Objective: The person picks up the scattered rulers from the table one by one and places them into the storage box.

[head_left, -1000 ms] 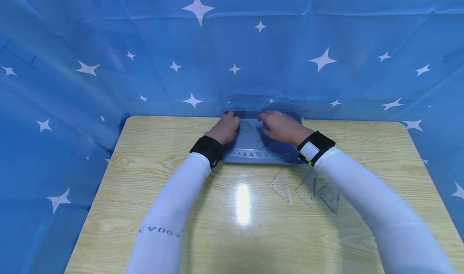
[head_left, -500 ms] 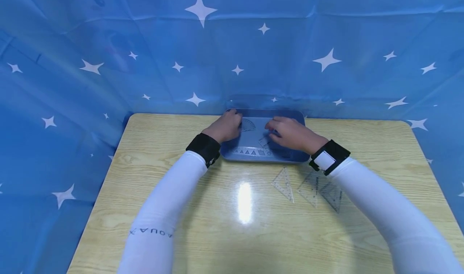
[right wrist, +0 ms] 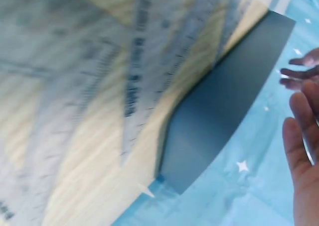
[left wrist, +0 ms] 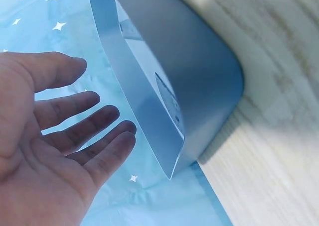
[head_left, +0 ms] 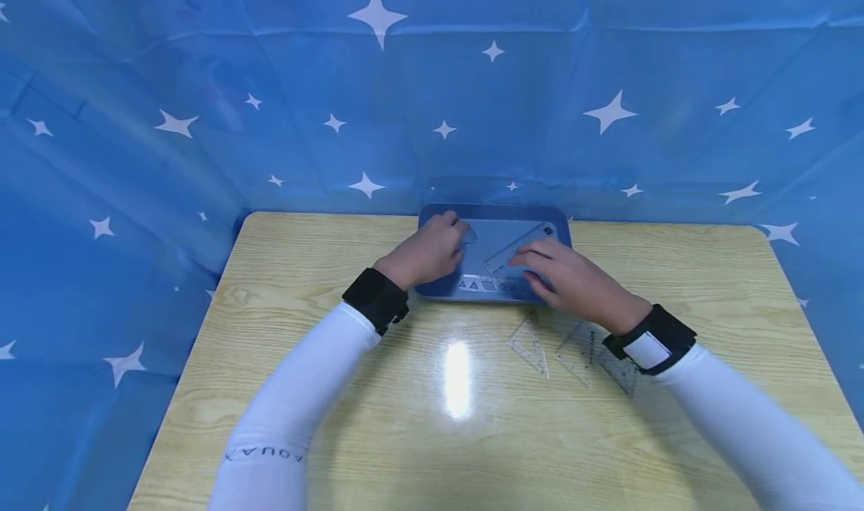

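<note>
The right hand (head_left: pixel 574 278) has drawn back toward the tray's near right corner, baring the ruler (head_left: pixel 520 245) that it partly covered a moment ago. The ruler now looks loose in the tray (head_left: pixel 496 211), free of any grip. Its long axis slants from near left to far right, the dark-marked end pointing far right; the stencil (head_left: pixel 487 285) runs along the near side. The left hand (head_left: pixel 428 256), over the tray's left side by the protractor (head_left: pixel 470 236), has its fingers spread and relaxed, grasping nothing. The right fingers, loosely bent and parted, also hold nothing that I can see.
</note>
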The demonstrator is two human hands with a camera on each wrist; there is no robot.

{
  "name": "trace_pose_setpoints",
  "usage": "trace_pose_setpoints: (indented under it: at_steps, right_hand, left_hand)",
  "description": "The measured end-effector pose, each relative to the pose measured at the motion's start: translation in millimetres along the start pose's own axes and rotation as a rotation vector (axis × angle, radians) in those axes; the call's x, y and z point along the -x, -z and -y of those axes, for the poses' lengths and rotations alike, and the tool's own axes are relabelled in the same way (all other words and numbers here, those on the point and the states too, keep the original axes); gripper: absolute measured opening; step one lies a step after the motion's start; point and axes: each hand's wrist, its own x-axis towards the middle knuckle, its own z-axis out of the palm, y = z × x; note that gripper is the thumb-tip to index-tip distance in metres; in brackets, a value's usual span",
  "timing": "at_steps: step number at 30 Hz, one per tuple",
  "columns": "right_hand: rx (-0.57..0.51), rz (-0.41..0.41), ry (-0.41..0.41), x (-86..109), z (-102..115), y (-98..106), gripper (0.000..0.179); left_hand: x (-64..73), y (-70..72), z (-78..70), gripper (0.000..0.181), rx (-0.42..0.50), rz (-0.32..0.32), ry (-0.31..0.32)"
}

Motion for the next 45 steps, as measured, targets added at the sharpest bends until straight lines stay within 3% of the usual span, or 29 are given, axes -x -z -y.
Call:
trace_pose_setpoints:
  at_steps: [4, 10, 12, 16, 19, 21, 30, 37, 42, 45]
  right_hand:
    - [0.018, -0.057, 0.072, 17.7, 8, -4, 0.020]
    - [0.012, -0.081, 0.095, 42.2, 19, -12, 0.026]
    - [0.023, -0.068, 0.099, 48.5, 21, -15, 0.029]
    - [0.042, -0.027, 0.111, 58.9, 22, -19, 0.018]
    - [0.063, 0.006, 0.115, 64.3, 23, -23, 0.036]
    - [0.080, 0.029, 0.115, 67.8, 23, -25, 0.039]
    - [0.133, 0.188, 0.038, 84.5, 28, -37, 0.037]
    - [0.145, 0.226, 0.023, 92.2, 34, -43, 0.044]
    - [0.126, 0.209, 0.020, 91.7, 40, -47, 0.037]
    - [0.126, 0.200, 0.014, 90.4, 43, -47, 0.037]
  left_hand:
    - [10.6, -3.5, -0.3, 0.044, -0.007, -0.025, -0.027]
    - [25.1, -13.7, 2.0, 0.046, 0.001, -0.055, -0.028]
    - [29.4, -17.4, 1.2, 0.048, 0.016, -0.067, -0.019]
    - [38.1, -23.4, -3.5, 0.049, 0.051, -0.082, -0.029]
    - [44.9, -26.7, -8.8, 0.044, 0.063, -0.104, -0.059]
    - [50.0, -28.6, -12.9, 0.041, 0.074, -0.120, -0.083]
    - [72.5, -42.6, -34.0, 0.029, 0.108, -0.152, -0.161]
    - [82.5, -55.8, -45.6, 0.026, 0.079, -0.133, -0.148]
    - [87.1, -62.9, -51.9, 0.022, 0.055, -0.251, -0.188]
    - [89.3, -65.2, -56.0, 0.019, 0.059, -0.281, -0.211]
